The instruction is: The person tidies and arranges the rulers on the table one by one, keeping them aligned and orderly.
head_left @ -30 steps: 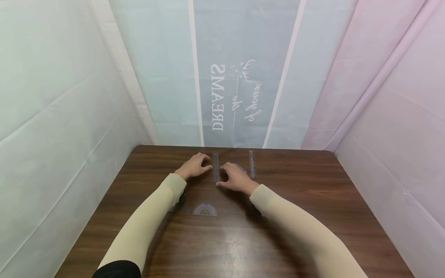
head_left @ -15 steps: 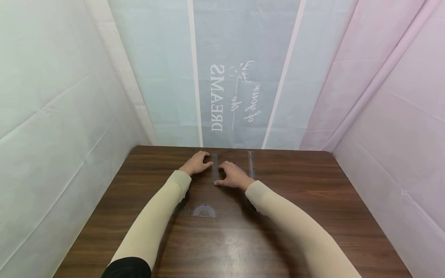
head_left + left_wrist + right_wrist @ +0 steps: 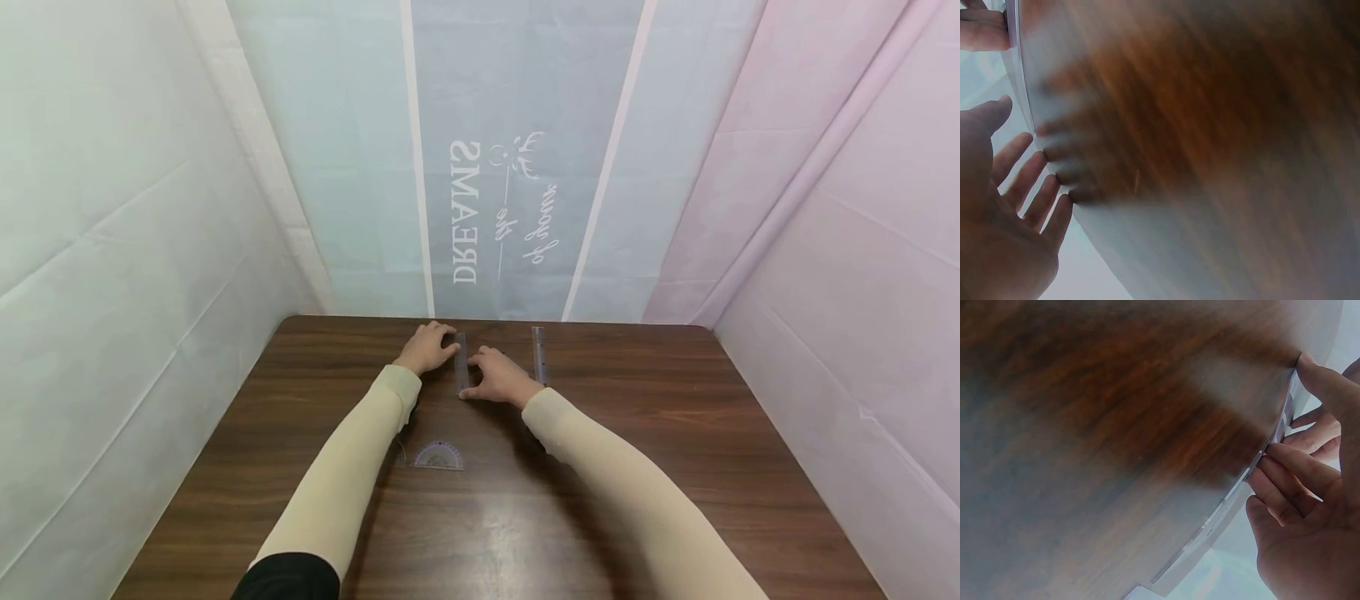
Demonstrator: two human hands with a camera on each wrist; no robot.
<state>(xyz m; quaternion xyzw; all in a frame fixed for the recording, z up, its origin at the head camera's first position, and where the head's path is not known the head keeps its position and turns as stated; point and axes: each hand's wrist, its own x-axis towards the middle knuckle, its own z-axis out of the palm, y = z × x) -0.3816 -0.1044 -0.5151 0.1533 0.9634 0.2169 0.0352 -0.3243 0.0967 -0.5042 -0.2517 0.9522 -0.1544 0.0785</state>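
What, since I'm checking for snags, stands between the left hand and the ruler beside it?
Nothing visible: the left hand is right at the ruler, though contact is unclear. The right hand is on the ruler's opposite side, not between them.

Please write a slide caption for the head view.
Left hand and right hand flank a clear ruler; another ruler and a protractor lie on the brown table.

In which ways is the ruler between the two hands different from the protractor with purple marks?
Shape: the ruler is a straight, narrow strip, while the protractor is a half circle.
Place: the ruler lies between the left hand and the right hand; the protractor lies lower in the head view, apart from both hands.
Both are see-through and lie on the table.
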